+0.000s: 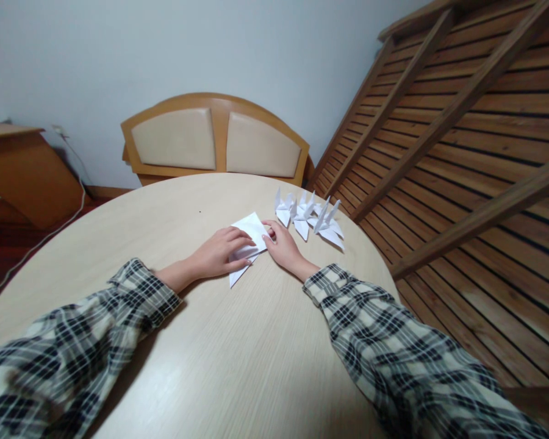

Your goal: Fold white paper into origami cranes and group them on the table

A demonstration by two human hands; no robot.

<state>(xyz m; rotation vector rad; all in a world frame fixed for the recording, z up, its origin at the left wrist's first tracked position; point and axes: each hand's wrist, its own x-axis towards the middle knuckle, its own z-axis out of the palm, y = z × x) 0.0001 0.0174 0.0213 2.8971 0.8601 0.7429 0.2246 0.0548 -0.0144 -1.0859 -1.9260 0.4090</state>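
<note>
A partly folded sheet of white paper (255, 227) lies on the round table, with a pointed flap sticking out toward me. My left hand (219, 251) rests over its left side, fingers spread and lying on the paper, the thumb near the lower flap. At the right edge, my right hand (283, 247) pinches the paper between thumb and fingers. Just beyond my right hand stand several folded white paper cranes (302, 213), grouped close together. My fingers cover part of the paper, so some of its folds are hidden.
The pale wooden round table (219, 366) spans the view below my hands. Behind it is a wooden headboard (220, 137) with cream panels against the wall. Slatted wood (462, 152) leans along the right side. A wooden desk (22, 177) and a white cable (50, 244) are at left.
</note>
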